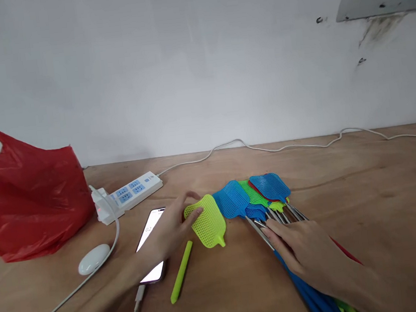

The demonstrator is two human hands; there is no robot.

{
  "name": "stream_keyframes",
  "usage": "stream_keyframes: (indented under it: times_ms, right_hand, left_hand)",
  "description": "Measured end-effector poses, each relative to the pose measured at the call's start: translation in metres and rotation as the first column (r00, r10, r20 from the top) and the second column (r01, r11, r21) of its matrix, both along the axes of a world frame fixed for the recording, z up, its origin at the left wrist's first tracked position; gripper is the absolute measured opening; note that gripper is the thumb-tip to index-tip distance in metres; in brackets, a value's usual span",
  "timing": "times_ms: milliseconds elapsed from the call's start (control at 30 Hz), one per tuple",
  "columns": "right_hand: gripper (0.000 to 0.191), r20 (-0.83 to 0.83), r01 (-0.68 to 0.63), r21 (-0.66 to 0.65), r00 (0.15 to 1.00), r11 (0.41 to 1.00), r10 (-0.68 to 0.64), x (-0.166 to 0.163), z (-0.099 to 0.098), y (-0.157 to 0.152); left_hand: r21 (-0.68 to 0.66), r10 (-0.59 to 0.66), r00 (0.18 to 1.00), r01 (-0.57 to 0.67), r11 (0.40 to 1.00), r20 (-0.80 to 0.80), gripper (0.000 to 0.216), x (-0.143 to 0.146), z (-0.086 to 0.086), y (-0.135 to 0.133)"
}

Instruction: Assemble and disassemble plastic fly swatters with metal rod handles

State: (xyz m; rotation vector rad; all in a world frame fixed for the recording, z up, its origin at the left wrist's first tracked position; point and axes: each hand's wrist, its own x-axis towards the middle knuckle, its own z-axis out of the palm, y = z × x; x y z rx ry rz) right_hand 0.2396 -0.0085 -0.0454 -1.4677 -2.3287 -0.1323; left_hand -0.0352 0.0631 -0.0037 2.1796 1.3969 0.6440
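My left hand (179, 219) pinches a loose yellow-green fly swatter head (208, 223) by its left edge, thumb on top. A separate yellow-green handle (181, 271) lies on the table below it. My right hand (297, 246) rests over a bundle of fly swatters, its thumb and fingers closed on a thin metal rod (260, 223); where that rod leads is hidden by the hand. Blue (231, 199), green and red mesh heads overlap above the hand. Metal shafts run under it to blue handles (314, 296), with a red and a green one partly showing.
A lit phone (157, 271) with a charging cable lies beneath my left forearm. Further left are a white oval device (94, 259), a white power strip (133, 193) and a red plastic bag (32, 196). A white cord (289, 147) runs along the wall.
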Motion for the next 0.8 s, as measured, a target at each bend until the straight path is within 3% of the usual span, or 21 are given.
stream_keyframes:
  times_ms: [100,200,300,400,500,567,667,800]
  right_hand:
    - [0.038,-0.018,0.046,-0.057,0.999,0.997,-0.047,0.005,0.000,0.004]
    - [0.037,-0.111,0.055,-0.115,0.991,0.992,-0.068,0.008,0.002,0.005]
    - [0.040,-0.356,-0.010,-0.213,0.932,0.977,-0.068,0.007,0.011,0.002]
    - [0.049,-0.681,-0.179,-0.415,0.711,0.892,-0.174,0.003,0.022,-0.001]
    - [0.050,-0.821,-0.345,-0.525,0.446,0.778,-0.356,0.001,0.027,0.000]
    - [0.047,-0.850,-0.398,-0.521,0.326,0.755,-0.415,0.001,0.025,0.003]
    - [0.046,-0.849,-0.425,-0.527,0.230,0.736,-0.475,0.001,0.020,0.007]
    - [0.047,-0.802,-0.450,-0.587,0.213,0.673,-0.558,0.000,0.016,0.007]
  left_hand:
    - [0.123,0.084,0.932,-0.043,0.992,-0.354,0.022,-0.001,-0.002,0.010]
    - [0.307,0.211,0.827,-0.049,0.950,-0.521,0.026,0.001,-0.004,0.003]
    - [0.269,0.076,0.826,0.094,0.959,-0.558,0.028,0.010,-0.014,-0.021]
    - [0.191,-0.105,0.823,0.250,0.949,-0.558,0.036,0.023,-0.030,-0.047]
    - [0.179,-0.128,0.811,0.276,0.944,-0.571,0.043,0.029,-0.042,-0.058]
    - [0.197,-0.106,0.812,0.262,0.945,-0.574,0.044,0.029,-0.045,-0.058]
    - [0.249,-0.044,0.815,0.228,0.942,-0.578,0.044,0.025,-0.045,-0.057]
    - [0.256,0.021,0.762,0.191,0.947,-0.647,0.041,0.022,-0.044,-0.058]
